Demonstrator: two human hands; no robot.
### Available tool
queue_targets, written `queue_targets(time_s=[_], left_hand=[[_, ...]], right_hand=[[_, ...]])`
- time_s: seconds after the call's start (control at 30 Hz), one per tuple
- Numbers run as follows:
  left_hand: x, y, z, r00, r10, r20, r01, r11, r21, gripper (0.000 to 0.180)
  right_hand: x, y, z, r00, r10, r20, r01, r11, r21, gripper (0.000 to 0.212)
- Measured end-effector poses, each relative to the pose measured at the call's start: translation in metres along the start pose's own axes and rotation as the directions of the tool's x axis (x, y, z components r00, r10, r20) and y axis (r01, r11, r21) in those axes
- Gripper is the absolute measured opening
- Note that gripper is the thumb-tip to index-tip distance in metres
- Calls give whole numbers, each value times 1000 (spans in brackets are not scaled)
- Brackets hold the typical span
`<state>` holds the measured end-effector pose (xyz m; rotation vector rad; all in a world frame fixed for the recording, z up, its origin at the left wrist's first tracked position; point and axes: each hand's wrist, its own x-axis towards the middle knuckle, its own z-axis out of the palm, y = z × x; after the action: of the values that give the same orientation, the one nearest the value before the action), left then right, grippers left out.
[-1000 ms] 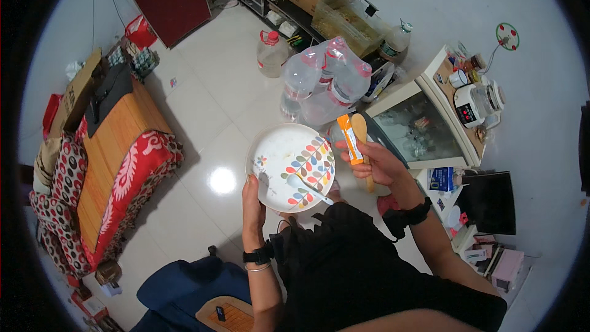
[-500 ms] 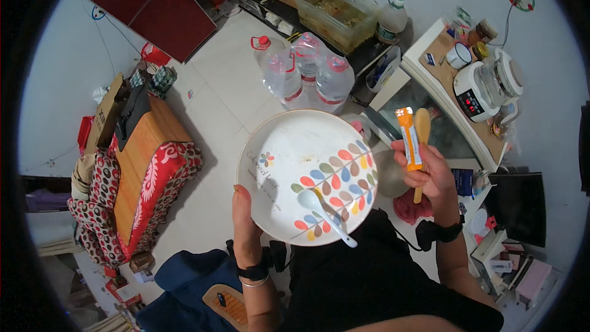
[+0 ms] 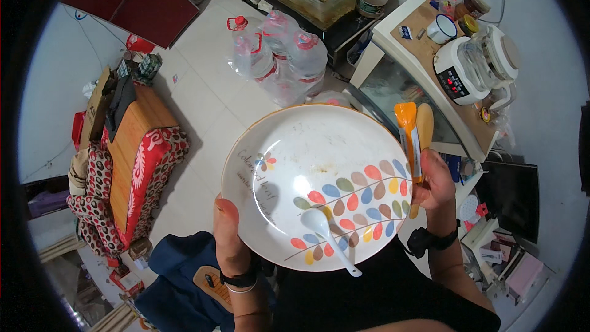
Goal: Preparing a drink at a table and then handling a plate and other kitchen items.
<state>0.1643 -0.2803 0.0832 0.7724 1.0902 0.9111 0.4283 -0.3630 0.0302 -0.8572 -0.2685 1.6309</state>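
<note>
In front of me is a large white plate with a gold rim and a coloured leaf pattern. My left hand grips its left edge, thumb on the rim and fingers hidden underneath. Inside the plate lies a white spoon, its handle reaching past the near rim. My right hand is closed around an orange and white sachet and a wooden spoon, both pointing upward, side by side. It is right at the plate's right rim; whether it also grips the plate, I cannot tell.
Beyond the plate, water bottles stand on the tiled floor. At right, a cabinet carries an electric kettle, a mug and jars. A wooden board lies on patterned red cloth at left. A blue chair is below.
The plate has come closer and its right rim now meets my right hand, which was apart from it before. Both hands keep what they held. The room has shifted left and up in view.
</note>
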Motion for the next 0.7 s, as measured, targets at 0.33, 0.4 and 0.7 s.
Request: queue_targets(time_s=[0.33, 0.4, 0.7], left_hand=[[-1, 0, -8, 1000, 22, -4, -22, 999, 39, 93], [0, 1, -10, 998, 48, -43, -47, 999, 23, 93], [8, 5, -27, 999, 14, 29, -15, 999, 34, 89]], right_hand=[[-3, 14, 4, 990, 5, 140, -44, 959, 279, 33], [-2, 15, 3, 989, 17, 146, -43, 984, 172, 39], [6, 13, 32, 943, 103, -317, -103, 995, 16, 42]])
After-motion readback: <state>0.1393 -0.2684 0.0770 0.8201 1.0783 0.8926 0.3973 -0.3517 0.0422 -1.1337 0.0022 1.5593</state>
